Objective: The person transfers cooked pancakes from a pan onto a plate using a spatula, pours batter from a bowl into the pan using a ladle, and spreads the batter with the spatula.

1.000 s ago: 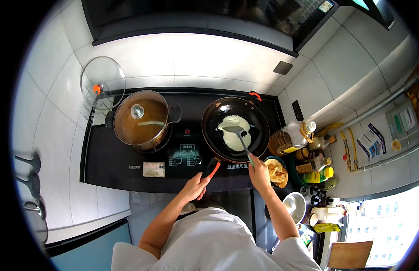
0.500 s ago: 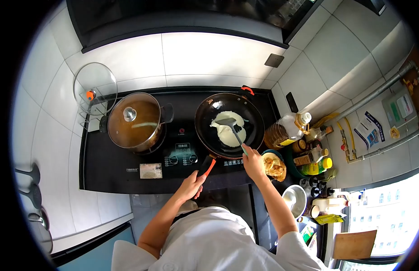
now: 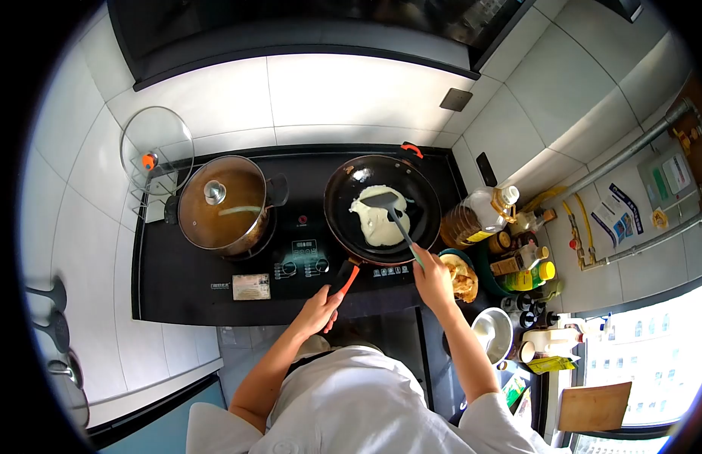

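A black wok stands on the right side of the black cooktop, with pale white batter spread in its middle. My left hand is wrapped round the end of the wok's black and orange handle. In my right hand is the greenish-grey handle of a spatula, whose dark blade rests on the upper part of the batter. Just right of that hand, a bowl holds browned, folded flatbread pieces.
A glass-lidded pot of brown liquid stands at the left. Behind it a spare glass lid leans in a rack. An oil bottle, several seasoning bottles and a metal bowl line the right. A paper card lies on the cooktop's front.
The view has shifted, so the wok and pot appear further left. The spatula blade has moved to the batter's upper left, and the batter's outline has changed. Both hands keep their grips.
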Tool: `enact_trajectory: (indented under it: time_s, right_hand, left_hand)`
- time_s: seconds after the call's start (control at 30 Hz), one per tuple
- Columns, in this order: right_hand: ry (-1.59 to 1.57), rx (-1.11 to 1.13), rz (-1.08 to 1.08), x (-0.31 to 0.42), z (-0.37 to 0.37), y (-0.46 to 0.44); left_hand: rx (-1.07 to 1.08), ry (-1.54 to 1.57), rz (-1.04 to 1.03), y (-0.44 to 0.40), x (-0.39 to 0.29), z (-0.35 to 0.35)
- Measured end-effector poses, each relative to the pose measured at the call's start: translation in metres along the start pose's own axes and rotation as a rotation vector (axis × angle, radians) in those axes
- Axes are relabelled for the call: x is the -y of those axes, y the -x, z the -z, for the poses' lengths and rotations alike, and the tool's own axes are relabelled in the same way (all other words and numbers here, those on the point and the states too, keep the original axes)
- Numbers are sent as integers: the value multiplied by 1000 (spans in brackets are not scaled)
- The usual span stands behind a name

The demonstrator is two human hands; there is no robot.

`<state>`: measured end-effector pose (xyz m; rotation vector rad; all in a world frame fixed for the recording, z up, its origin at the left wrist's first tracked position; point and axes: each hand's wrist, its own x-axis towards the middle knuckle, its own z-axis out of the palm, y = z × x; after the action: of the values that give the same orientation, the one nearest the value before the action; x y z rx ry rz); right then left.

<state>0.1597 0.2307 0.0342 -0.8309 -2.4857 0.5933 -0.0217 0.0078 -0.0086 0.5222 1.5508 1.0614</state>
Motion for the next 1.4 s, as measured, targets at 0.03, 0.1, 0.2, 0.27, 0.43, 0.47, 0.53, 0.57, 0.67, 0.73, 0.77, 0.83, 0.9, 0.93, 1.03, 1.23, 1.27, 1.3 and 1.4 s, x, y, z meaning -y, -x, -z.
enact_trajectory:
  time_s: [0.03,0.1,0.2,0.27,0.43,0.47,0.53,0.57,0.67,0.73,0.77,0.83,0.9,0.93,1.03,1.23,1.27,1.3,1.4]
  right_hand:
    - [-5,0,-15,1,-9,-9]
    - [9,66,-59,-1,-22,-15]
    - [1,114,-39,-1,-20,-4]
    - [41,164,-67,6,-4,15]
    - [-26,158,-56,-2,43,53]
    - [-2,176,-128,0,49,52]
    - [-36,106,-152,-1,45,43]
    - [-63,72,-178,-2,39,37]
    - [-95,62,-267,-3,27,41]
    - [-127,66,-249,-1,29,52]
    - [-110,75,-231,1,35,58]
    - [-79,98,-196,14,58,65]
    - [-89,142,-290,15,74,65]
    - [-82,147,-268,17,78,62]
    - [-69,148,-212,16,80,53]
    - [23,127,-159,-4,68,30]
    - [34,122,-166,-8,66,24]
    - [10,97,-191,-14,62,17]
    - [-41,43,-186,-21,52,-9]
  left_hand:
    - [1,-1,-3,0,1,0]
    - [1,0,-10,-1,2,0]
    - [1,2,-9,0,0,0]
    - [13,14,-3,2,-4,-1]
    - [14,26,2,1,-2,-1]
    - [14,26,2,1,-1,0]
    - [19,19,0,0,-1,-1]
    - [20,14,-2,1,-2,0]
    - [-4,0,3,2,-2,-1]
    - [-13,4,2,1,-1,0]
    - [-8,12,0,-1,1,0]
    - [1,20,-2,-1,1,-1]
    - [11,15,-5,1,-2,-1]
    - [15,16,0,1,-2,0]
    - [29,14,8,-1,-2,1]
    - [-5,4,8,3,-5,-1]
    - [-10,2,2,3,-4,-1]
    - [-14,0,-3,2,-3,-1]
    - [-17,7,-17,1,1,-1]
